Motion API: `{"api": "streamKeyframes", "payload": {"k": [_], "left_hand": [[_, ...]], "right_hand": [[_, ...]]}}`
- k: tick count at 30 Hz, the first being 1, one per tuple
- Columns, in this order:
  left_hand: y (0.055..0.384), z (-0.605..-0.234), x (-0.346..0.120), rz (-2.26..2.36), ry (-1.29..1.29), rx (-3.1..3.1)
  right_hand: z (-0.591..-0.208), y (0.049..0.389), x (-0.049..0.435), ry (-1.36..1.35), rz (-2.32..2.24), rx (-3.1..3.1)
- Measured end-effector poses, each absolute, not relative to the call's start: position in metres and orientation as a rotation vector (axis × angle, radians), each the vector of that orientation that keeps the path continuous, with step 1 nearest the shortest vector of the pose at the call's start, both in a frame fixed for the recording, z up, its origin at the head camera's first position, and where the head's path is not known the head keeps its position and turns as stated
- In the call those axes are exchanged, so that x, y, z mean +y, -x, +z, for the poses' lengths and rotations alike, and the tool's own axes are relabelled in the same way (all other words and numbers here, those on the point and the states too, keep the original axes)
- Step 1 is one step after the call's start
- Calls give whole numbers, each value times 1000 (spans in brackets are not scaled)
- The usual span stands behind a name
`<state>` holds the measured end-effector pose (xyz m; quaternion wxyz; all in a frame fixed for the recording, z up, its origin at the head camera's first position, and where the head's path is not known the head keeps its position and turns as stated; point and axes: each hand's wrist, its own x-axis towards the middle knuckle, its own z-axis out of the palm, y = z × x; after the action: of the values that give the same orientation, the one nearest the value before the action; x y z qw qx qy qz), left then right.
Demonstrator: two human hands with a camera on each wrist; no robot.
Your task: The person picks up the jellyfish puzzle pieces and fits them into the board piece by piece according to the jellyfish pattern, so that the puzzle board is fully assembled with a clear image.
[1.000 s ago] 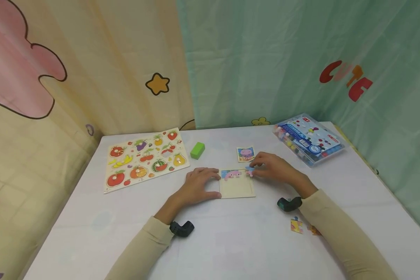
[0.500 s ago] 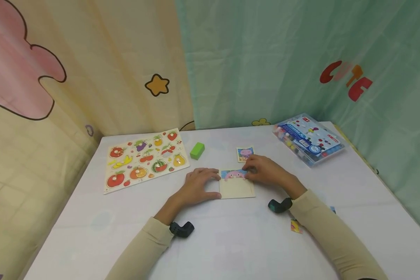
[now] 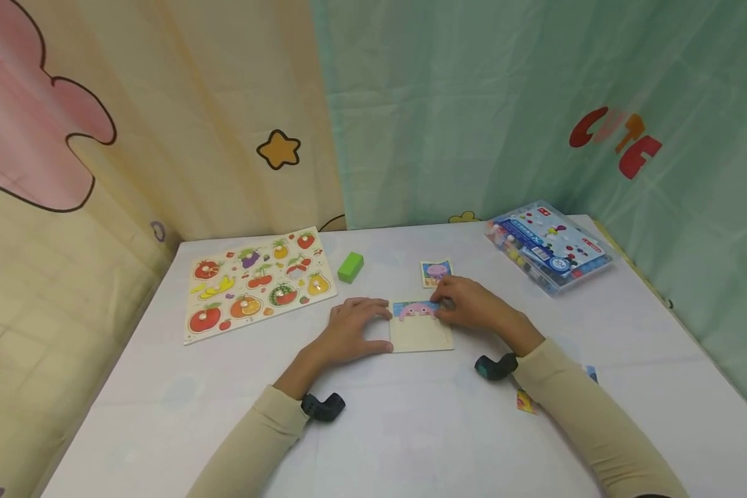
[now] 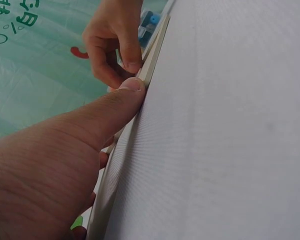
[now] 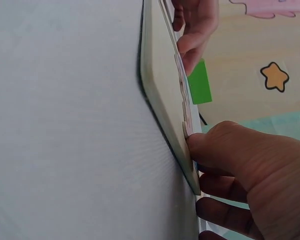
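Observation:
A small pale puzzle board [image 3: 420, 337] lies mid-table in the head view, with joined pink-and-blue puzzle pieces [image 3: 414, 310] along its far edge. My left hand [image 3: 355, 332] rests at the board's left side, its thumb and index finger apart and touching the edge. At the far right corner, my right hand [image 3: 473, 304] pinches a puzzle piece against the row; the fingers mostly cover that piece. In the right wrist view, the right thumb presses down over the board's edge. Partly behind the right fingers lies a small picture piece [image 3: 436, 271] with a pink figure.
Loose puzzle pieces [image 3: 526, 402] lie beside the right sleeve, which partly covers them. A fruit knob puzzle [image 3: 268, 311] is at the back left, near a green block [image 3: 351, 268]. A clear plastic case [image 3: 550, 247] stands at the back right. Curtains hang behind the table.
My right hand has moved slightly left and toward the board, bringing its piece against the row. The right sleeve now covers more of the loose pieces. The left hand stays put.

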<state>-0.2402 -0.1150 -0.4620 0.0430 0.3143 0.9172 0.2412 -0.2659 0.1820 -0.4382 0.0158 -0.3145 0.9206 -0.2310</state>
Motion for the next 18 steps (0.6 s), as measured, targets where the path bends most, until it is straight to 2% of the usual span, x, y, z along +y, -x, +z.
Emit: {"api": "streamKeyframes", "payload": {"k": [9, 18], "left_hand": [[240, -465, -115, 733, -942, 2797], [241, -466, -116, 731, -951, 2808]], "right_hand": [[-439, 266, 185, 993, -765, 2818], [-434, 260, 197, 883, -833, 2720]]}}
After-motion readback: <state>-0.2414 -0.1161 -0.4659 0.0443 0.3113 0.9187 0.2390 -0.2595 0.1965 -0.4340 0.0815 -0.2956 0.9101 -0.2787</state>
